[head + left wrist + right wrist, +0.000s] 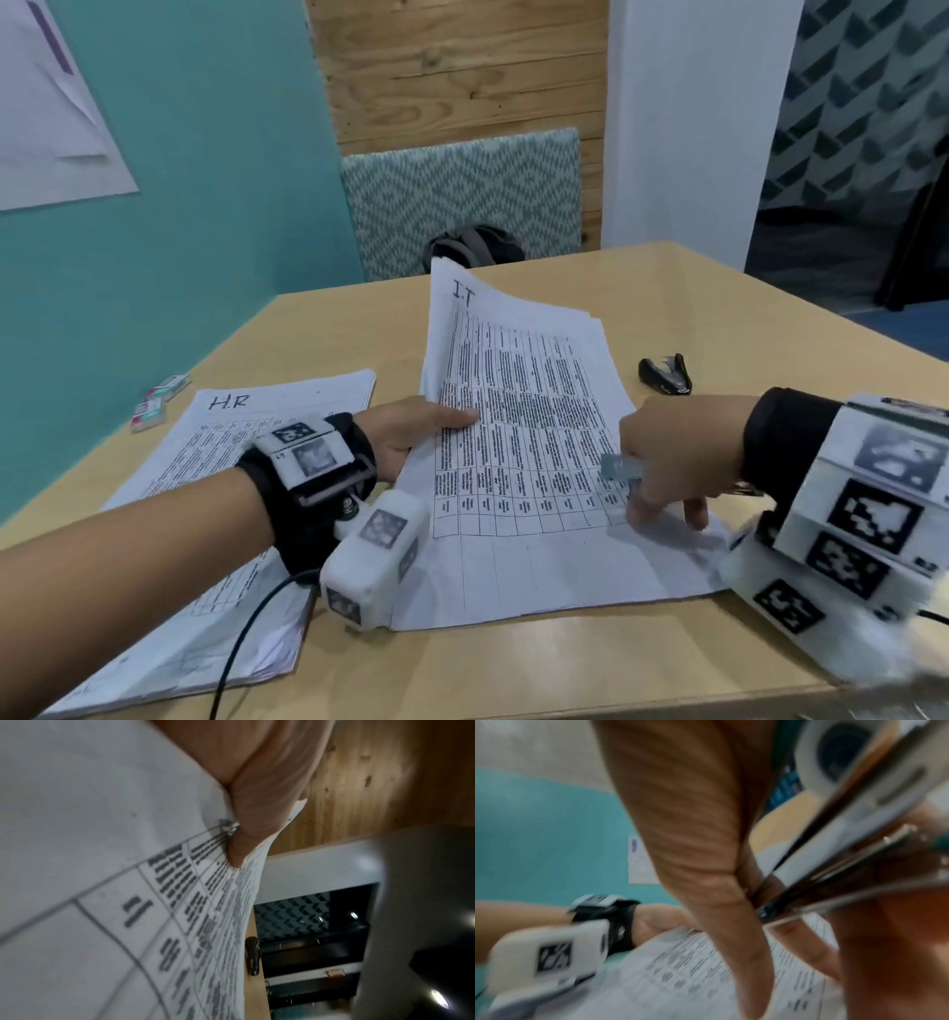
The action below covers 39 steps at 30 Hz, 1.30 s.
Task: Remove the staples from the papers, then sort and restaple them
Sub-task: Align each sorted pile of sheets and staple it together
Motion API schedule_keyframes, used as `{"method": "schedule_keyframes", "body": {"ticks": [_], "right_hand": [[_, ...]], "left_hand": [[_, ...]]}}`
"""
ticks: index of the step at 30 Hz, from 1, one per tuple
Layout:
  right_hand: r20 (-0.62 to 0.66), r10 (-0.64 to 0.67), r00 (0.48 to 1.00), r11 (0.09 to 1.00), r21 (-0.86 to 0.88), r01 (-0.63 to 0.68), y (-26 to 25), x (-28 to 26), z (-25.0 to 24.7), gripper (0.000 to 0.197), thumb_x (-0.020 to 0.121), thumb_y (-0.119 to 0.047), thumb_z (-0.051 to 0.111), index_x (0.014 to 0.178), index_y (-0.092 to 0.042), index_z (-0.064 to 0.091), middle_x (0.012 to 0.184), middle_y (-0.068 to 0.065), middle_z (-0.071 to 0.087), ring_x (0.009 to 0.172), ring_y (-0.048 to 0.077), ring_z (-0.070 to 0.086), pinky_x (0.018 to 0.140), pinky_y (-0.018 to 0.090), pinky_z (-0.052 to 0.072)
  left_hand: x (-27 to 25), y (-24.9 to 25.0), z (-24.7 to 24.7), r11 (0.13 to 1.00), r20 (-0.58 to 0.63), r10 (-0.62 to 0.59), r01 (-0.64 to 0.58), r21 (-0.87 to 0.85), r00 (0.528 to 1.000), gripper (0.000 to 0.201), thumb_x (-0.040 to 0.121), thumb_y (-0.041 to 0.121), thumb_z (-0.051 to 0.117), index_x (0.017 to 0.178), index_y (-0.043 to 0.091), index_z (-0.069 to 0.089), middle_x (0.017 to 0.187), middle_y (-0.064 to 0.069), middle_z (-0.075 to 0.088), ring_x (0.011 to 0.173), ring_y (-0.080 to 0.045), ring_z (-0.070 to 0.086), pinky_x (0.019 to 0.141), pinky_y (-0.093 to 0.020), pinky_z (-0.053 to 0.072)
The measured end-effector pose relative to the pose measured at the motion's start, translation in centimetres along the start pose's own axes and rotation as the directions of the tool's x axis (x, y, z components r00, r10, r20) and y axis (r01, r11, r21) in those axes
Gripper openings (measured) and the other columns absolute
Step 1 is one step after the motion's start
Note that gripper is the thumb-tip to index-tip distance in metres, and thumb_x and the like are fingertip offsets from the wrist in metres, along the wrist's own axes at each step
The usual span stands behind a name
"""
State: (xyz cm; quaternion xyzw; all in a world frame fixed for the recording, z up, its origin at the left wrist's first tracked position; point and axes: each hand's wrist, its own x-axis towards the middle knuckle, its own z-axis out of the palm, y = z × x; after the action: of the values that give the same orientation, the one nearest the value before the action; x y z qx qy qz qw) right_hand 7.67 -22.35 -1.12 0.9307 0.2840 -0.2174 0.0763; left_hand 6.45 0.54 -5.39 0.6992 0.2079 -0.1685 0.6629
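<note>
A: Start big. Where's the work?

B: On the table (pixel 667 288). The I.T stack (pixel 529 401) lies mid-table, its long axis running from about six o'clock near the person up to twelve, far end curling upward. The H.R stack (pixel 246 437) sits flat at nine o'clock from it, just beside.

A: Who has hold of it?

B: The left hand (pixel 411 437) grips the I.T stack's left edge, thumb on top, fingers tucked under. The left wrist view shows a staple (pixel 228 826) right against the thumb.

A: And the other hand?

B: The right hand (pixel 672 462) is closed around a stapler (pixel 621 468), with spare fingertips resting on the lower right of the page. It's blurred; the right wrist view shows the metal jaws (pixel 834 874) parted.

A: So the deciding relation?

B: I judge the staple corner lies toward nine or ten o'clock from the stapler, nearer the left hand. Which corner gets fastened, I can't tell.

A: Anything smaller?

B: A black staple remover (pixel 665 375) at one o'clock from the right hand, untouched, and staple boxes (pixel 159 401) at the far left.
</note>
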Motion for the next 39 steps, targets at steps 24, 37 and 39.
{"method": "schedule_keyframes", "body": {"ticks": [24, 37, 39], "right_hand": [[-0.627, 0.376, 0.682, 0.277, 0.779, 0.563, 2.3, -3.9, -2.4, 0.016, 0.091, -0.015, 0.058, 0.081, -0.003, 0.057, 0.07, 0.012, 0.06, 0.042, 0.01, 0.052, 0.046, 0.025, 0.044], [-0.667, 0.396, 0.631, 0.178, 0.73, 0.66, 2.6, -3.5, -1.6, 0.022, 0.091, -0.017, 0.056, 0.072, -0.008, 0.05, 0.044, -0.008, 0.053, 0.038, 0.006, 0.049, 0.041, 0.018, 0.039], [-0.655, 0.403, 0.64, 0.189, 0.743, 0.642, 2.6, -3.3, -1.3, 0.019, 0.091, -0.018, 0.056, 0.079, -0.004, 0.055, 0.057, 0.0, 0.059, 0.04, 0.007, 0.05, 0.043, 0.02, 0.04]], "left_hand": [[-9.7, 0.5, 1.8, 0.577, -0.189, 0.813, -0.806, 0.135, 0.55, 0.049, 0.06, 0.037, 0.078, 0.103, 0.013, 0.069, 0.102, -0.009, 0.072, 0.097, -0.028, 0.068, 0.09, -0.051, 0.051], [-8.0, -0.6, 2.4, 0.418, -0.388, 0.848, -0.905, 0.071, 0.361, 0.03, 0.072, 0.022, 0.067, 0.102, 0.017, 0.065, 0.097, -0.001, 0.073, 0.091, -0.022, 0.069, 0.079, -0.032, 0.056], [-7.8, -0.7, 2.4, 0.423, -0.389, 0.847, -0.903, 0.08, 0.362, 0.028, 0.072, 0.026, 0.068, 0.099, 0.019, 0.066, 0.096, -0.001, 0.073, 0.091, -0.023, 0.068, 0.081, -0.036, 0.056]]}}
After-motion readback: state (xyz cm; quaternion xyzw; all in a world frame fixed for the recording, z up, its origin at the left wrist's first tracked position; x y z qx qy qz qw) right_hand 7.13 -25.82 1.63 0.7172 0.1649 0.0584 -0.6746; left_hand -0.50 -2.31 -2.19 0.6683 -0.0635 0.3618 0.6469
